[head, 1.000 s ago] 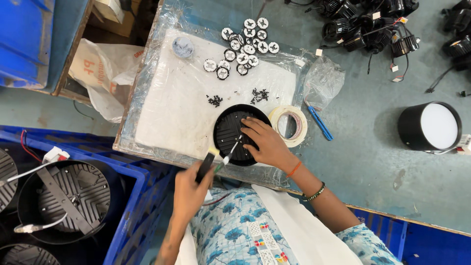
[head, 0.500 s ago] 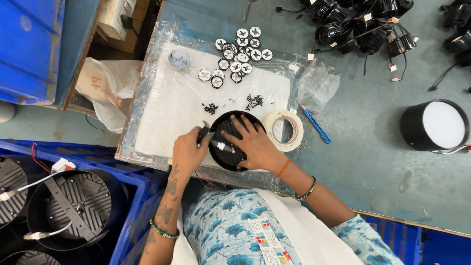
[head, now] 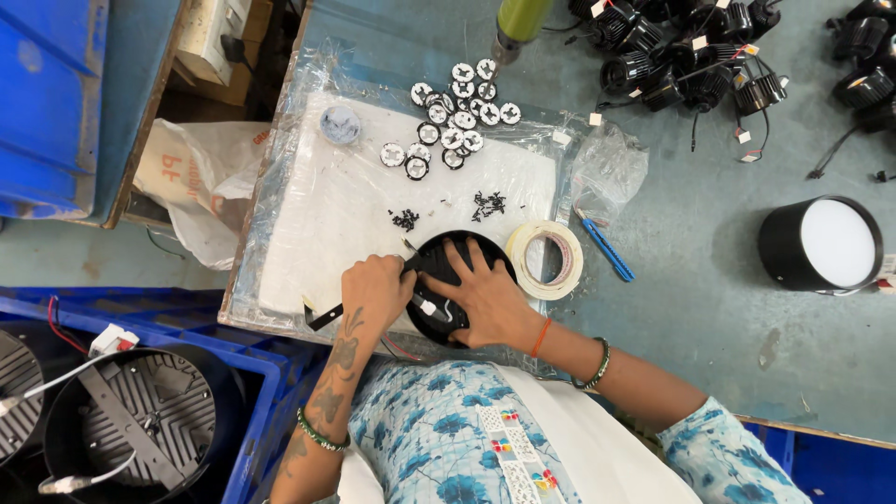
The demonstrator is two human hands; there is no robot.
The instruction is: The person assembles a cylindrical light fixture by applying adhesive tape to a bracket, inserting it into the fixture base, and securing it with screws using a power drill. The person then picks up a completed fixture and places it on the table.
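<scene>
Black round lamp housing (head: 457, 285) under both hands. White mat (head: 327, 233), cream tape roll (head: 546, 259), blue cutter (head: 605, 245). Black-and-white finished lamp (head: 821, 245) on grey-blue table (head: 709, 308). Blue crate (head: 252, 373). Blue floral print on white sleeve (head: 719, 448); orange thread (head: 539, 337) at wrist.

Tape roll (head: 546, 259), blue cutter (head: 605, 245), perhaps screws (head: 489, 203), beside

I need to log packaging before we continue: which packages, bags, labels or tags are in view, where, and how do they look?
White plastic bag with red print: crumpled, left of the plastic-covered work board.
Clear plastic bag: crumpled, at the board's right edge.
Cardboard box: tan, top left.
Small white tags: on the black lamp housings' wires, top right.
No screens or signs.
</scene>
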